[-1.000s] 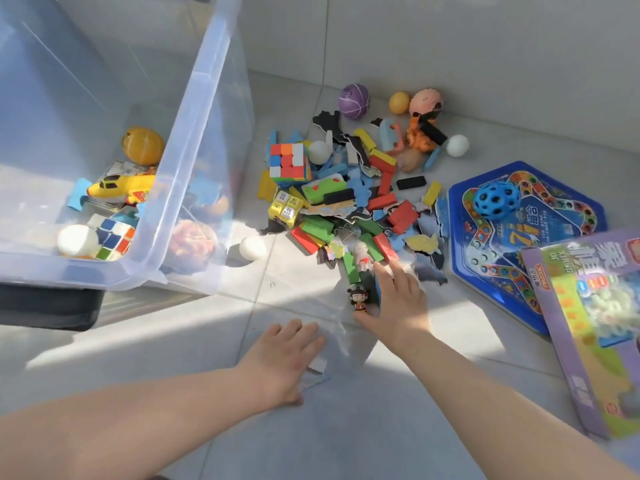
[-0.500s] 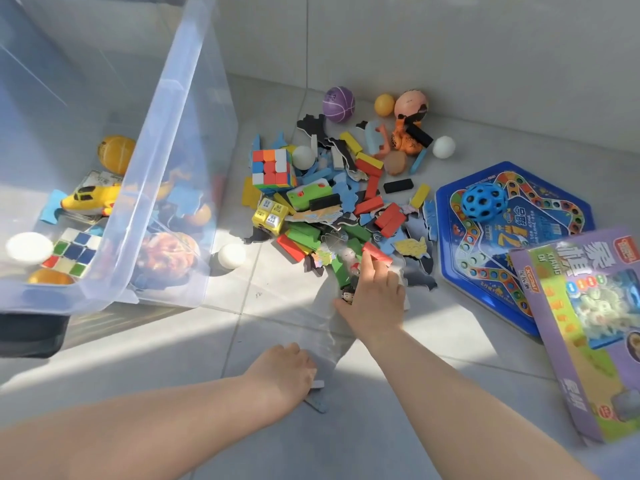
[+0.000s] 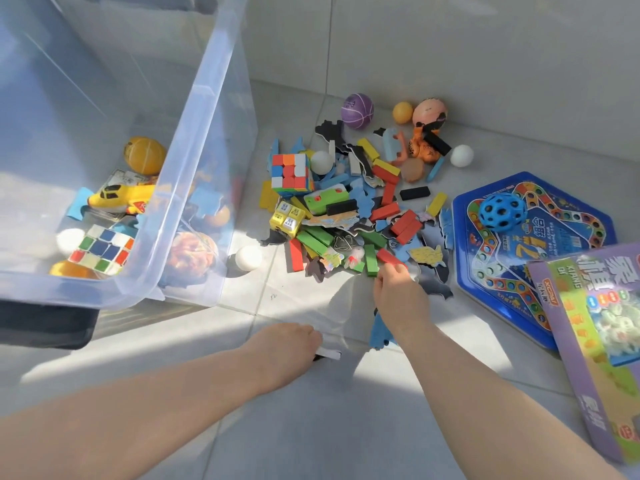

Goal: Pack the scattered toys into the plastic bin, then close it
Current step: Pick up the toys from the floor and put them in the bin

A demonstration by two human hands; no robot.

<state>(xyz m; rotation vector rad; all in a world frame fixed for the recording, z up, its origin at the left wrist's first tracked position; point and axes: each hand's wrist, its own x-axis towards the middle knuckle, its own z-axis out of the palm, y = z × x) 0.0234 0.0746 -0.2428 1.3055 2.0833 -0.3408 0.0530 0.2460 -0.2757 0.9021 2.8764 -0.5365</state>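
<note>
While right hand (image 3: 398,292) curls at toy pile (image 3: 346,209) near edge, contents hidden, left hand (image 3: 287,344) pinches flat white piece (image 3: 329,352); plastic bin (image 3: 194,133) at 10 o'clock, left hand nearer; pile at 12.

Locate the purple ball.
Head view, upper centre: the purple ball lies by the wall, beyond the toy pile, just left of the small orange ball.

Grey tiled floor (image 3: 467,344), pale wall (image 3: 450,46).
</note>
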